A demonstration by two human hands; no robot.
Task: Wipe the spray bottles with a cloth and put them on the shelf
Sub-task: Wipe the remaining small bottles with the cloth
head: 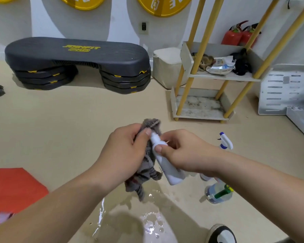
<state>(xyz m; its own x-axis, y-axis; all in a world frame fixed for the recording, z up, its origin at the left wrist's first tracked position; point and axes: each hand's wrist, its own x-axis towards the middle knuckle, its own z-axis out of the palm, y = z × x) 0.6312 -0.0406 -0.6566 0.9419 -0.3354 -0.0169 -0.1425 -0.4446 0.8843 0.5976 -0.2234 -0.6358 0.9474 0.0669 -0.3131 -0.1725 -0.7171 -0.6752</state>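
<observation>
The left hand [125,151] clamps the grey cloth [146,172] round the top of the white spray bottle [167,171], which the right hand [181,153] pinches at the neck, above the wet floor [165,204]. Twisting the bottle through the cloth should clean it evenly. Its nozzle is hidden; the shelf [198,106] stands well apart.

Bare forearms [253,169], and a black shoe [221,234] with white toe.
</observation>
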